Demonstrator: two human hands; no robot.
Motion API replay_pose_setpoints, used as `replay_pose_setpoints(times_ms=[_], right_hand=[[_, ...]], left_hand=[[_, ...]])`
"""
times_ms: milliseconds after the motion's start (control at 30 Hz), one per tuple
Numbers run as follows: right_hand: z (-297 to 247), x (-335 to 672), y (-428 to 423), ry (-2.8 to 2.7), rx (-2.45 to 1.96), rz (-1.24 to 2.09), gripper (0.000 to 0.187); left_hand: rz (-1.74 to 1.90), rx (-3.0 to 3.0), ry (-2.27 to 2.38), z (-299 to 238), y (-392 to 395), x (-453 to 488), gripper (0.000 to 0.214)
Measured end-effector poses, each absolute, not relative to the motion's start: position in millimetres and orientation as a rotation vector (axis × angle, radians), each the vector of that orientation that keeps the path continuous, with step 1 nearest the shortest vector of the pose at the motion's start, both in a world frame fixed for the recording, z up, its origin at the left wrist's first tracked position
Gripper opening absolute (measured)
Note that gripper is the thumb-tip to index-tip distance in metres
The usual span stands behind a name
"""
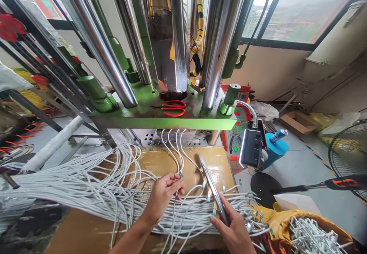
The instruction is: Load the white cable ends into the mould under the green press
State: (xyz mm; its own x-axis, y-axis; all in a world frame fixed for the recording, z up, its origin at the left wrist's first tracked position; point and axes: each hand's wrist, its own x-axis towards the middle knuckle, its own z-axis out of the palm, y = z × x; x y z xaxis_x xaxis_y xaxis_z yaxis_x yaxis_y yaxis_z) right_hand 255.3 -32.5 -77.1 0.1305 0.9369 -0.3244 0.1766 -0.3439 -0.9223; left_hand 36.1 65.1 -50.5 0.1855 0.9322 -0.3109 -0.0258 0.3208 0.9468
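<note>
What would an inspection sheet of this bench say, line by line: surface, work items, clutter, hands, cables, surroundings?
Surface: brown taped cardboard top, largely covered by cables.
Job's things: metal bar; white cable with teal end.
Clutter: red scissors on the green press plate; yellow bag of white parts.
Grippers: left hand pinches the cable; right hand has its grip on the bar.
Cables: big white cable bundle across the bench.
Surroundings: lamp, fan, window.

White cables (86, 185) with teal-tipped ends lie on a tan cardboard-covered table (160, 162) beneath a bright green press platform (160, 122) holding red-handled scissors (174, 108), near a yellow-and-black striped hose (200, 13).
</note>
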Motion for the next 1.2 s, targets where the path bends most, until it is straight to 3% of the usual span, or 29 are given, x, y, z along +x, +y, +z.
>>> replay_pose_setpoints(times_ms=[200,333,833,967,1000,1100,1200], right_hand=[[-90.5,254.1,-30.8,-1.069,-1.588,1.28,0.073],[-93.9,257.7,-29.9,-1.132,-1.584,1.313,0.076],[-84.8,250.9,-26.6,-1.191,-1.653,1.179,0.073],[-91.2,253.4,-26.5,-1.249,-1.709,1.098,0.071],[-93.3,253.5,-26.2,-1.259,-1.721,1.072,0.07],[-99.6,251.6,-25.8,-1.353,-1.807,0.937,0.068],[-100.6,253.7,-27.3,-1.541,-1.919,0.681,0.061]], left_hand=[[0.697,1.68,1.139,-50.5,88.7,58.3,0.016],[0.697,1.953,1.038,-58.5,101.3,66.1,0.02],[0.771,2.046,0.979,-78.0,103.1,65.3,0.029],[0.812,2.071,1.086,-57.5,120.4,70.2,0.019],[0.9,2.067,1.213,-52.3,128.8,72.3,0.022],[1.119,1.987,1.742,-46.4,159.1,78.0,0.066],[0.993,1.983,2.019,-56.7,182.9,72.4,0.091]])
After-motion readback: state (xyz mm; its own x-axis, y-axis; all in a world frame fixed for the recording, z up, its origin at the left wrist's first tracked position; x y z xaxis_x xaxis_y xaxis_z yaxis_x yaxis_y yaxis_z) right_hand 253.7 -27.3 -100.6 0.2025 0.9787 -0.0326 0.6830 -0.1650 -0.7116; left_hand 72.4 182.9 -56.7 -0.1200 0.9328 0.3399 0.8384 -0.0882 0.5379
